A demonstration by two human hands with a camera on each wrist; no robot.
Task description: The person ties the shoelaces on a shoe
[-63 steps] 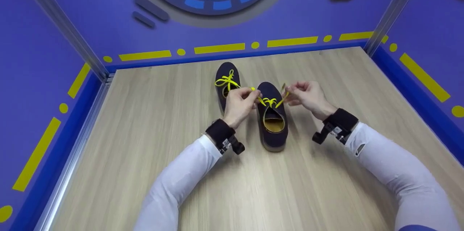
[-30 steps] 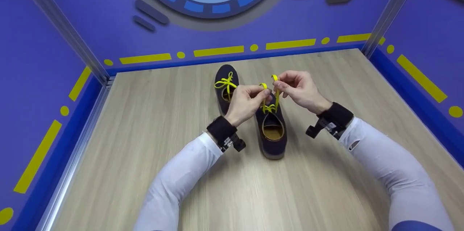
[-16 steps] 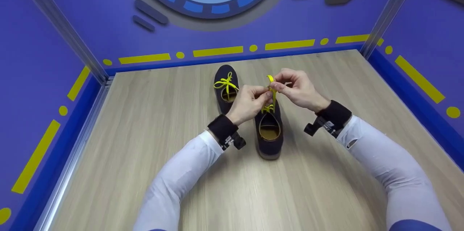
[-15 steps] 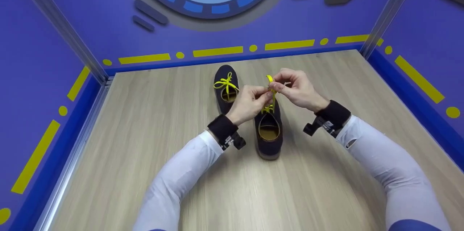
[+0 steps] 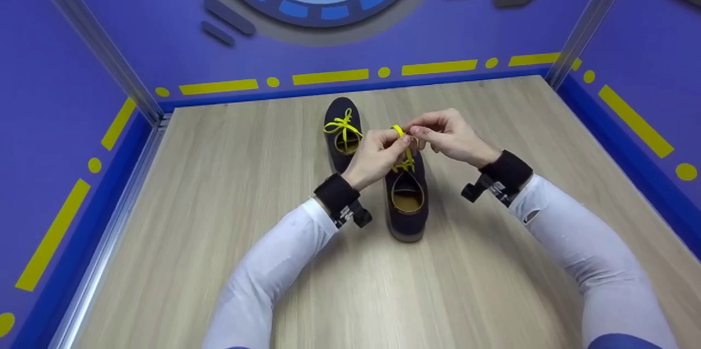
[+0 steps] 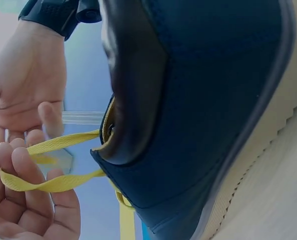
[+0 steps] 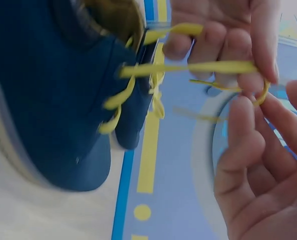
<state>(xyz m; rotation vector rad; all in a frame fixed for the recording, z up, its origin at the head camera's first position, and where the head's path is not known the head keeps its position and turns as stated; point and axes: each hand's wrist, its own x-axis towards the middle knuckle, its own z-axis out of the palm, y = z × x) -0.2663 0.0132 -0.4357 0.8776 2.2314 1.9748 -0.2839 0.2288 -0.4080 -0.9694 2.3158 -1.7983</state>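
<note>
A dark navy shoe [image 5: 406, 223] with yellow lacing stands on the wooden tabletop, its heel toward me. Above its tongue my left hand [image 5: 373, 157] pinches the yellow shoelace [image 5: 408, 160] between thumb and fingers. Just to the right, my right hand [image 5: 450, 135] meets it fingertip to fingertip and pinches the lace too. In the right wrist view the lace [image 7: 223, 66] runs taut from the eyelets to the joined fingers, where strands cross and thin ends stick out. The left wrist view has two lace strands [image 6: 63, 183] rising from the shoe; the exact crossing is hidden by fingers.
A matching shoe [image 5: 340, 138], its yellow laces tied in a bow, stands to the left and slightly farther back, partly behind my left hand. Blue-purple panels [image 5: 328, 56] with yellow markings border the wooden tabletop [image 5: 230, 184] at the back and sides.
My hands, earlier apart on either side of the shoe, have come together above it. The lace strands now cross. Lately my right fingers moved slightly down, and the lace loop tipped left over my left fingers.
</note>
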